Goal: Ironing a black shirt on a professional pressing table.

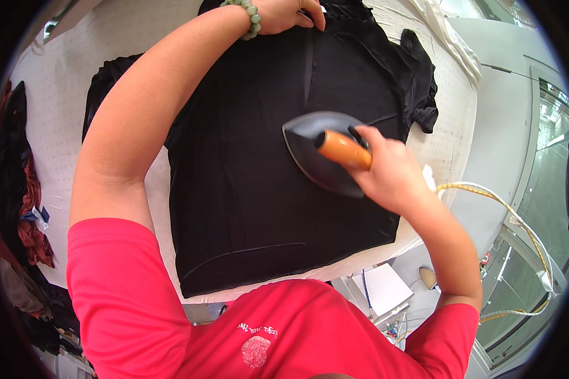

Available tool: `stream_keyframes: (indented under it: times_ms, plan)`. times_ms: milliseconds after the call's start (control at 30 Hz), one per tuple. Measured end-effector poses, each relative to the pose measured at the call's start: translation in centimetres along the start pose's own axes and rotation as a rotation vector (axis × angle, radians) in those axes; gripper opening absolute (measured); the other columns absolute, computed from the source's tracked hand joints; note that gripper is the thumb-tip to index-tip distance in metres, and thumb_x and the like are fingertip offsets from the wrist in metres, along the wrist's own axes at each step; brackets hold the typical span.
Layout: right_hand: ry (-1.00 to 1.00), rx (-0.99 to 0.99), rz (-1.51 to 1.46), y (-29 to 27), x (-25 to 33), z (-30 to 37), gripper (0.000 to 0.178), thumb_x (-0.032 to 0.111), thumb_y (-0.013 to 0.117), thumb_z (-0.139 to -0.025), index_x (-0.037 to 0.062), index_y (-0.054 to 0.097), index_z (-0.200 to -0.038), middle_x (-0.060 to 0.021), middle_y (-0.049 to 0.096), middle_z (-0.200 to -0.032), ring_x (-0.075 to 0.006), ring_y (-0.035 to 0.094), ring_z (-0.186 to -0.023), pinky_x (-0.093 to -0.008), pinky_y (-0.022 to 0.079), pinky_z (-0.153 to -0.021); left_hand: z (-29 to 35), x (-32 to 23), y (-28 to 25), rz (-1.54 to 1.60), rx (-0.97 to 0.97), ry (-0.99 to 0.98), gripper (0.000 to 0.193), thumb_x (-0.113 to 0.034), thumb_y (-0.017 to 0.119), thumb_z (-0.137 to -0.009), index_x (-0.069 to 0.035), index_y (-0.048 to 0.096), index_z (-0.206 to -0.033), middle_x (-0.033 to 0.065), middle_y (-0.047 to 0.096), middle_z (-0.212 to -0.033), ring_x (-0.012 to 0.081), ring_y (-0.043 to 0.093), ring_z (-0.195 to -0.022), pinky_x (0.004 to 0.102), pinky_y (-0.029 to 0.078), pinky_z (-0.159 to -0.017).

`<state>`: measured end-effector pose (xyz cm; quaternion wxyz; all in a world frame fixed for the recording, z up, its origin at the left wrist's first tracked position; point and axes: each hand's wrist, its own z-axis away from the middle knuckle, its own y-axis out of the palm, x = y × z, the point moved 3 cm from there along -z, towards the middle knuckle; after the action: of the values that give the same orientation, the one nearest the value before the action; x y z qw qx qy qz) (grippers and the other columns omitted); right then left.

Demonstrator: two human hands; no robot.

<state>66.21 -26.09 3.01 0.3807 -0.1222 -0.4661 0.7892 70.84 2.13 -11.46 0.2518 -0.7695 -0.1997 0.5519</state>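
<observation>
A black short-sleeved shirt [234,170] lies spread over a white padded ironing table [57,126]. My right hand [392,167] is wrapped round the orange handle of a dark iron [316,158], whose soleplate rests on the right part of the shirt's body. The iron's pointed tip faces left. At the shirt's far end, my left hand [287,16] bends its fingers onto the cloth near the neckline, thumb and forefinger close together. The picture's top edge cuts off part of that hand. A bracelet of green beads [251,19] circles the left wrist.
A yellow and white cord [518,218] loops off the table's right side. Dark and rust-coloured garments [28,208] hang along the left edge. Below the near edge, on the right, lies a white sheet or box [385,287]. Glass panels [550,151] stand at the right.
</observation>
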Motion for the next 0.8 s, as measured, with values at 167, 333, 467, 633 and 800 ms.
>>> stream_keyframes:
  times_ms: [167, 333, 467, 633, 800]
  plan:
    - [0.026, -0.062, -0.113, 0.2, -1.5, 0.9, 0.050, 0.028, 0.074, -0.092, -0.0007, 0.060, -0.130, -0.0208, 0.073, -0.091, -0.0373, 0.072, -0.082, -0.0409, 0.056, -0.077, 0.1, -0.2, -0.1, 0.005, -0.003, -0.034, 0.015, -0.004, 0.076, -0.083, -0.013, 0.080, -0.095, 0.0127, 0.069, -0.103, 0.0309, 0.067, -0.097, 0.0384, 0.055, -0.087]
    - [0.172, -0.103, -0.375, -0.5, -2.5, -1.5, 0.051, 0.031, 0.074, -0.094, -0.0010, 0.059, -0.131, -0.0167, 0.072, -0.087, -0.0312, 0.071, -0.075, -0.0394, 0.056, -0.077, 0.0, -0.8, -0.4, -0.005, -0.005, 0.015, 0.014, -0.008, 0.078, -0.082, -0.013, 0.080, -0.095, 0.0122, 0.069, -0.102, 0.0304, 0.068, -0.097, 0.0382, 0.055, -0.086]
    - [0.223, -0.066, -0.466, -0.1, -2.0, -1.1, 0.050, 0.032, 0.071, -0.096, -0.0025, 0.059, -0.130, -0.0122, 0.068, -0.082, -0.0243, 0.067, -0.073, -0.0362, 0.054, -0.075, 0.1, -1.6, -0.5, -0.065, -0.013, -0.009, 0.013, -0.017, 0.082, -0.080, -0.013, 0.080, -0.093, 0.0117, 0.069, -0.100, 0.0296, 0.068, -0.095, 0.0387, 0.055, -0.085]
    - [0.098, -0.151, -0.380, 1.5, -0.8, 0.3, 0.044, 0.032, 0.068, -0.098, -0.0031, 0.061, -0.123, -0.0103, 0.065, -0.077, -0.0204, 0.066, -0.074, -0.0336, 0.052, -0.072, 0.3, -2.5, -0.4, -0.184, -0.091, -0.063, 0.019, -0.026, 0.085, -0.077, -0.013, 0.078, -0.088, 0.0111, 0.070, -0.096, 0.0298, 0.069, -0.092, 0.0405, 0.055, -0.082]
    - [0.098, -0.208, -0.376, 1.4, -0.8, -0.7, 0.040, 0.033, 0.066, -0.099, -0.0025, 0.062, -0.117, -0.0090, 0.062, -0.074, -0.0184, 0.062, -0.070, -0.0331, 0.050, -0.069, 0.4, -2.5, -0.4, -0.191, -0.124, -0.009, 0.017, -0.025, 0.084, -0.078, -0.012, 0.077, -0.087, 0.0109, 0.070, -0.095, 0.0309, 0.069, -0.090, 0.0415, 0.055, -0.081]
